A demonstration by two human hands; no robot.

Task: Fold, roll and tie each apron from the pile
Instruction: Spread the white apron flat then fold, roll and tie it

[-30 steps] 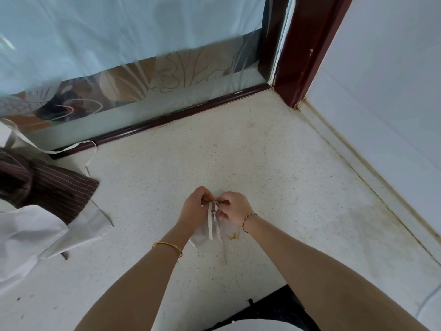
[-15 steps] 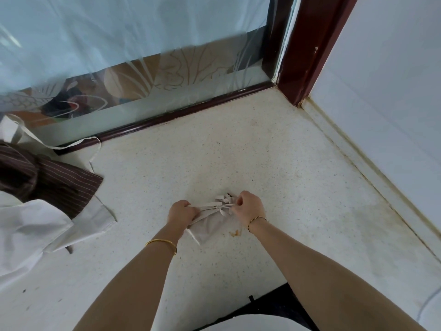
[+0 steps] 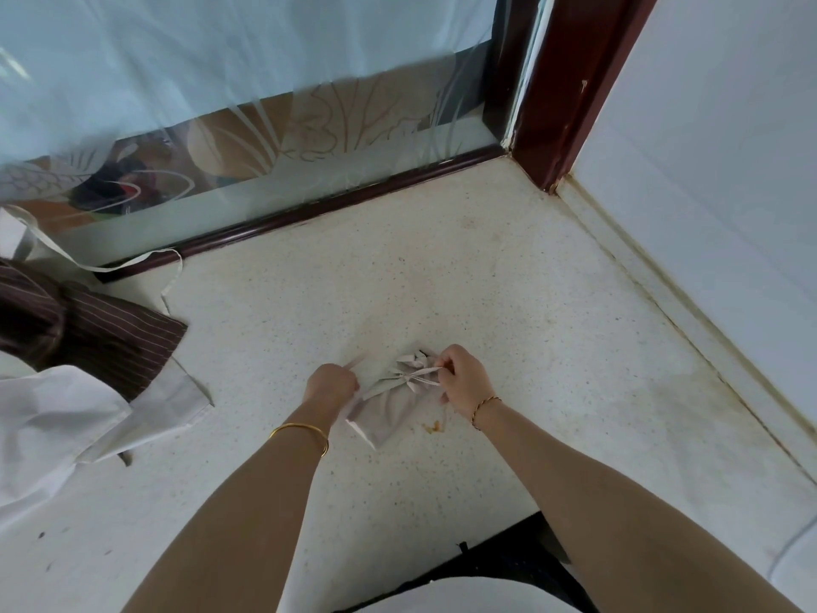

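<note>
A rolled beige apron bundle (image 3: 389, 402) is seen lying on the speckled worktop (image 3: 486, 294), tilted, with its near end toward the person and its far end toward the glass partition (image 3: 265, 126). A tie strap (image 3: 418, 372) is wrapped round the far part of the bundle. One strap end is pinched by the right hand (image 3: 464, 380), fingers curled tight on it just right of the bundle. The other strap end is gripped by the left hand (image 3: 331, 384), closed into a fist just left of the bundle; a short strap tail is seen sticking out past the knuckles, blurred. Both hands are held low at the bundle, one each side; contact with the worktop cannot be told. A gold bangle (image 3: 303, 431) is worn on the left wrist, a thin cord bracelet (image 3: 484, 404) on the right. A small orange stain (image 3: 432, 428) is visible on the worktop just near-right of the bundle. Well left of the bundle, the pile is found at the frame edge: a white apron (image 3: 66, 418) lying over a brown striped apron (image 3: 106, 334), with a loose pale strap (image 3: 132, 265) trailing from it along the dark red sill of the partition. A dark red door post (image 3: 570, 81) stands far-right of the bundle, with a white wall (image 3: 716, 170) beside it.
</note>
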